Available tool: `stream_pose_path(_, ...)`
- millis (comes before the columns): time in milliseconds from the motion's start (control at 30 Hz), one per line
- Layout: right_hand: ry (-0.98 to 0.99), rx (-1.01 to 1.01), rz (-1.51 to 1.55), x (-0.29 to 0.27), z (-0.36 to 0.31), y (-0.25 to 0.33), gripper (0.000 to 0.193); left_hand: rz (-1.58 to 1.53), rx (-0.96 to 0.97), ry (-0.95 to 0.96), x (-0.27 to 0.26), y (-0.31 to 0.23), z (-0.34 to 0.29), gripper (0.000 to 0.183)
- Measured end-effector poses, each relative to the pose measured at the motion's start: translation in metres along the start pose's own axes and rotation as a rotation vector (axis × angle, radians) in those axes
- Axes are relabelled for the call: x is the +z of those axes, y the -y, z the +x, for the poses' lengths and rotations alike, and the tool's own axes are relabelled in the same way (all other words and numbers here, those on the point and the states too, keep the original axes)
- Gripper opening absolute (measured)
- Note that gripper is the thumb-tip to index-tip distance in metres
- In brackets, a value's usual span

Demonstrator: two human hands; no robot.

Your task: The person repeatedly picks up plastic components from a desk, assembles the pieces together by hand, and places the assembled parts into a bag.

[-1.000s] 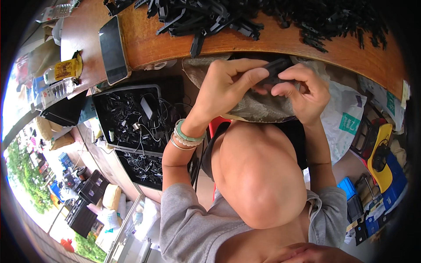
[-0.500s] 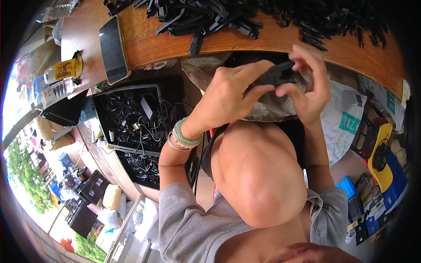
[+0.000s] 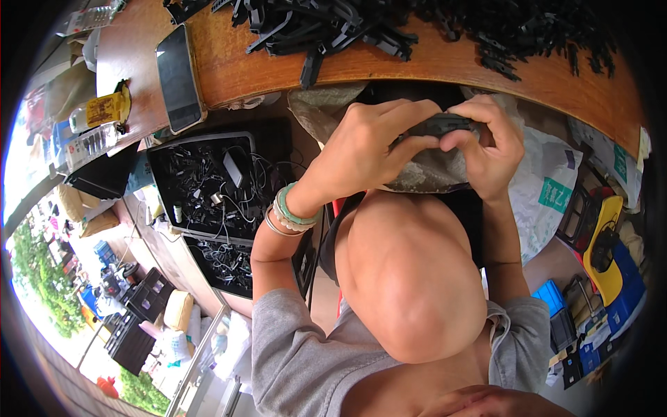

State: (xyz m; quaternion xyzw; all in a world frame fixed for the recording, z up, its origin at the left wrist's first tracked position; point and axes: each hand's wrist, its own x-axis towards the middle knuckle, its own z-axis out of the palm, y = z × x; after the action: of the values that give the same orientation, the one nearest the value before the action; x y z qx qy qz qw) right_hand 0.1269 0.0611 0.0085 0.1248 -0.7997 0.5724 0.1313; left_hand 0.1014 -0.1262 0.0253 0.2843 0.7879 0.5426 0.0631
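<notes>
Beside the table [image 3: 229,73], left fingers [image 3: 411,113] and right fingers [image 3: 481,112] pinch a partly hidden black piece [image 3: 443,125], apparently plastic.

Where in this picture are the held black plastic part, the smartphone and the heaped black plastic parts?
Held black plastic part [image 3: 447,124]: head view, its exposed middle.
Smartphone [image 3: 180,80]: head view, middle of its dark screen.
Heaped black plastic parts [image 3: 340,29]: head view, the heap's left portion.

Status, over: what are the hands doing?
Left hand, right hand: both pinching one dark piece. Piece held off the table. Nothing visibly in the way.
</notes>
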Motion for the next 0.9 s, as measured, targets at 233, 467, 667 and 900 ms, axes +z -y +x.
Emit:
stream_pose_path(233, 0.026, 0.056, 0.056, 0.002, 0.001, 0.001, 0.026, -0.026, 0.013, -0.015, 0.0, 0.004, -0.003, 0.033)
stream_pose_path(467, 0.021, 0.006, 0.089, 0.003, 0.003, 0.001, 0.027, 0.01, 0.026, -0.026, -0.003, 0.003, -0.004, 0.032)
stream_pose_path(667, -0.008, 0.256, 0.387, 0.01, 0.001, 0.01, 0.029, 0.046, 0.017, -0.082, 0.001, 0.002, -0.004, 0.034)
stream_pose_path(900, 0.044, 0.06, 0.024, -0.017, 0.004, -0.009, 0.014, 0.52, 0.269, -0.522, -0.003, 0.031, 0.0, 0.016)
